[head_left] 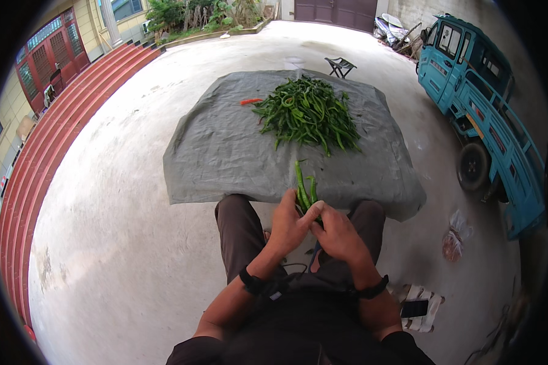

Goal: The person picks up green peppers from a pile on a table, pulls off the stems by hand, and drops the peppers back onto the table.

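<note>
Several long green chili peppers (304, 189) are bunched between my two hands, just past the near edge of the cloth-covered table. My left hand (288, 223) wraps the bunch from the left, with the pepper tips pointing away from me. From the other side my right hand (340, 230) pinches the lower end of the bunch, its thumb meeting the left one. My fingers partly hide the peppers' near ends. A large heap of green chili peppers (310, 112) lies beyond on the grey cloth (223, 150). One red pepper (251, 101) rests at the heap's left side.
A small folding stool (340, 66) stands behind the table, near a pale bucket (294, 63). To the right are a blue cargo tricycle (484, 109) and a plastic bag (453, 244). A phone (414, 308) lies at lower right. Red steps (73, 137) run along the left.
</note>
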A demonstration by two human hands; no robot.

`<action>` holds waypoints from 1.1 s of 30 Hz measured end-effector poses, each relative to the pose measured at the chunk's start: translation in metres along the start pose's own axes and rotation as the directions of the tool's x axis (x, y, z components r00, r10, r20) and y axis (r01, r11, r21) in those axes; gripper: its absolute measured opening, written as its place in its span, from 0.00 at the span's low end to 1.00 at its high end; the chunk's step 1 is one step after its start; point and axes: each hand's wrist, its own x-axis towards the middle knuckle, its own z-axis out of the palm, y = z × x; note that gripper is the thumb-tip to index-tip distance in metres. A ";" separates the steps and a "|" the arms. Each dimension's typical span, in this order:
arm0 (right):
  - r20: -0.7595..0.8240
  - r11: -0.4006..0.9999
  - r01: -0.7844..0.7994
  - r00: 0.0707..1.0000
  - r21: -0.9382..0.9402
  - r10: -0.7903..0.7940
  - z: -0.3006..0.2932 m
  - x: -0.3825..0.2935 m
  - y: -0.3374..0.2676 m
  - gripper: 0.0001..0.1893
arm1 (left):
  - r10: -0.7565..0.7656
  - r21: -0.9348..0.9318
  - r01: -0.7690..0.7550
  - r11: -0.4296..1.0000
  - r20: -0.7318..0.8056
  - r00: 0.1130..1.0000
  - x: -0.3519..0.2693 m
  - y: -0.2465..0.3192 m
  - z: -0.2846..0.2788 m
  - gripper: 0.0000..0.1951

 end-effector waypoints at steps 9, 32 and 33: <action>-0.092 0.982 -0.056 0.995 -0.179 0.040 0.014 0.012 0.008 0.15 | -0.074 0.081 0.079 0.994 -0.065 0.995 0.002 -0.005 0.016 0.25; -0.239 0.972 -0.212 0.954 -0.104 0.182 -0.067 0.029 0.137 0.23 | -0.146 -0.331 0.106 0.938 -0.099 0.984 0.191 -0.028 -0.012 0.10; -0.242 0.973 -0.211 0.953 -0.098 0.183 -0.070 0.024 0.146 0.23 | -0.127 -0.291 0.092 0.952 -0.102 0.987 0.212 -0.017 -0.014 0.10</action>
